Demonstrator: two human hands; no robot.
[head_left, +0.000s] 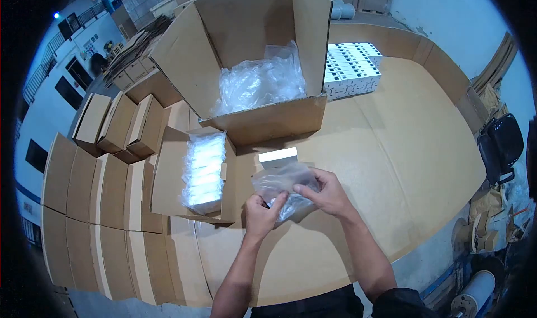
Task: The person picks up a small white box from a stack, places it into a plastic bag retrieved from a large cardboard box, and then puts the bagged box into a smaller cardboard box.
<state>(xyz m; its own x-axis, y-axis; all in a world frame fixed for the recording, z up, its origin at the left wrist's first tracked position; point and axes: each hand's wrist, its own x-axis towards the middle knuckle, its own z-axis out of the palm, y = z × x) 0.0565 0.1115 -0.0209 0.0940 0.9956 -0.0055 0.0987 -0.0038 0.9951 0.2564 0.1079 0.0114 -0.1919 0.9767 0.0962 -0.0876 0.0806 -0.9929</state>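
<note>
Between my two hands is a clear plastic bag (288, 177), held above the cardboard-covered table. My left hand (262, 213) pinches its lower left side, and my right hand (325, 192) grips its right edge. Whether anything lies inside the bag cannot be made out. Just beyond it, a small white box (278, 157) rests on the table. To the left of my hands stands an open carton (228, 198) with a row of several plastic-wrapped white packs (203, 170) in it.
A large open carton (268, 122) holding loose clear plastic bags (260, 80) stands at the back. Several white boxes with dark marks (352, 69) are stacked behind it to the right. Closed brown cartons (112, 195) pile up on the left. A black chair (500, 144) is at the far right.
</note>
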